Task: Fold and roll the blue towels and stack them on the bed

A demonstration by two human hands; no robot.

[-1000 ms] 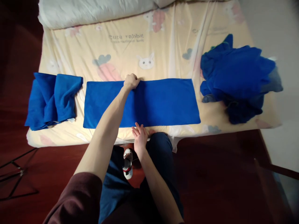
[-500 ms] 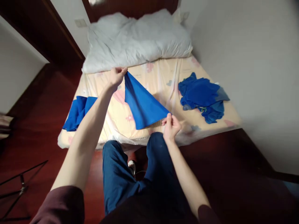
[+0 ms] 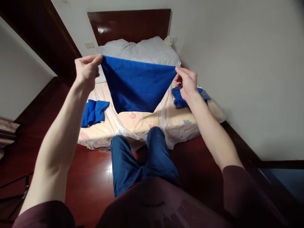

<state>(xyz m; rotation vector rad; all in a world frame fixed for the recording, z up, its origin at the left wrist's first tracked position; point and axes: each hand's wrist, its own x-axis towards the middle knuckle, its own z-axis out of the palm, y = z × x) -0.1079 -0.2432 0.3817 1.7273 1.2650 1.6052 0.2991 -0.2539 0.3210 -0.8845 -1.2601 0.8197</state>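
A blue cloth [image 3: 139,84] hangs stretched in the air over the bed, its top edge nearly straight. My left hand [image 3: 87,69] pinches its upper left corner, and my right hand [image 3: 187,79] pinches the upper right one. Below my left hand, folded blue cloths [image 3: 95,112] lie on the left part of the bed. A loose heap of blue cloths [image 3: 179,98] lies on the right, partly hidden behind my right hand and forearm.
The bed [image 3: 133,129] has a pale floral sheet under thin clear plastic. A white pillow or quilt [image 3: 142,52] lies against the dark wooden headboard [image 3: 133,27]. A wall [image 3: 237,79] stands at the right, and black metal stand legs [image 3: 26,186] are on the floor at lower left.
Both hands have risen and moved apart, pulling the cloth from a slanted, drooping triangle into a wide, taut spread. My view has tilted up, showing more of the headboard.
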